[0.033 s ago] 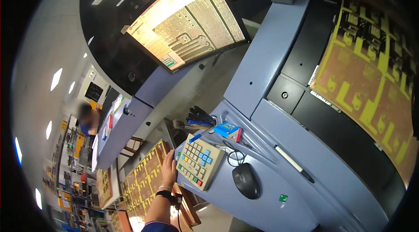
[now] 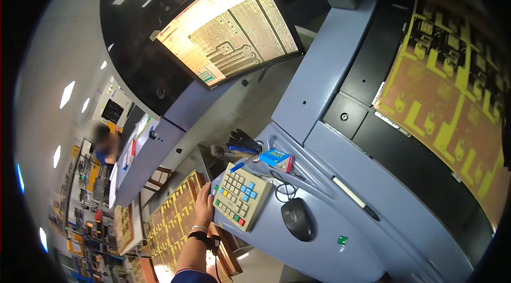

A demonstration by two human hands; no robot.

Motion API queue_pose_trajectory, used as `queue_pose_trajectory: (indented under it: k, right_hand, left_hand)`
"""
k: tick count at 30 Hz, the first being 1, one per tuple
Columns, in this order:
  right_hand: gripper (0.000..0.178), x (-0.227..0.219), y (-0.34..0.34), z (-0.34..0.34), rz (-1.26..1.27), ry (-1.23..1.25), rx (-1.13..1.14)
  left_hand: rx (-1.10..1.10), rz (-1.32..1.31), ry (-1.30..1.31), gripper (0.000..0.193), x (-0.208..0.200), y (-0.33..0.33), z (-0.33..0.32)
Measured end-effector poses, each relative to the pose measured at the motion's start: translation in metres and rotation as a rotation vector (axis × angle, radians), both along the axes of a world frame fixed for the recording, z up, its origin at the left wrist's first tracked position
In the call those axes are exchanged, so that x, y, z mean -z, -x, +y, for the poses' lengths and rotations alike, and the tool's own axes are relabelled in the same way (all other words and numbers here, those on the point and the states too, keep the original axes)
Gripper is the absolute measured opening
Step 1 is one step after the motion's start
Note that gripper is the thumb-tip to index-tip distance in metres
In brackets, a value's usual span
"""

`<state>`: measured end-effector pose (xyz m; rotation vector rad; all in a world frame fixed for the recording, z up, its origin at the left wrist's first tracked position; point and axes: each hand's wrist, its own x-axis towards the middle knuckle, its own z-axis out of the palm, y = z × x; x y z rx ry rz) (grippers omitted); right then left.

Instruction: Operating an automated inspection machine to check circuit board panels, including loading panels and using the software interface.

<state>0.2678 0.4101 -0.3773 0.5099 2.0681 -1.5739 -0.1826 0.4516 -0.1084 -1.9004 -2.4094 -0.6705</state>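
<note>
One hand [image 2: 204, 204] in view, coming up from the lower edge with a wristband on the wrist; which hand it is can't be told from the frame. Fingers lie flat and fairly close together on the top panel [image 2: 173, 219], holding nothing. The other hand is out of view.

The panel is a copper-brown circuit sheet with a grid of yellow blocks, tilted and lying on a stack of like sheets directly under the hand. It runs from the fingertips back down toward the wrist.

Just right of the hand, nearly touching the fingers: a beige keypad [image 2: 242, 196] with blue, yellow, green and red keys, on the grey-blue bench [image 2: 340, 198]. Further right of that is a black mouse [image 2: 297, 219] with its cable looped beside it. Above the keypad sit a small blue box [image 2: 277, 159] and a bundle of dark pens [image 2: 242, 142].

Well above the hand, a monitor [image 2: 229, 27] shows enlarged copper traces. Far right of the hand, a big brown-and-yellow board [image 2: 452, 96] lies on the machine's dark bed. Far left, another person [image 2: 104, 147] sits at another station.
</note>
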Motion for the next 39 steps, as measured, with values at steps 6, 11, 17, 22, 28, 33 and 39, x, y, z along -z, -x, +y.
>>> queue_pose_trajectory:
  k: [6,11,17,22,28,33,39]
  right_hand:
    - [0.042,-0.051,-0.068,0.014,0.012,-0.229,0.102]
    - [0.041,-0.089,-0.136,-0.035,-0.049,-0.356,0.34]
    - [0.034,-0.207,-0.189,-0.102,0.076,-0.172,0.572]
    - [0.039,-0.392,-0.241,-0.116,0.387,-0.099,0.77]
    - [0.037,-0.477,-0.363,-0.113,0.625,-0.969,1.476]
    - [0.042,-0.523,-0.464,-0.074,0.861,-1.21,1.897]
    - [0.034,-0.527,-0.568,-0.006,1.144,-1.037,2.169]
  left_hand:
    - [-0.01,0.031,-0.161,0.038,0.007,0.003,-0.002]
    - [-0.064,-0.114,-0.14,0.036,0.02,0.0,0.012]
    - [-0.025,-0.068,-0.169,0.038,0.033,0.015,0.021]
    - [-0.029,-0.219,-0.307,0.041,0.049,0.036,0.006]
    - [0.144,-0.443,-0.439,0.039,-0.053,-0.058,-0.004]
    - [0.578,-0.56,-0.383,0.033,-0.161,-0.198,-0.014]
    - [0.991,-0.523,-0.224,0.032,-0.202,-0.328,0.011]
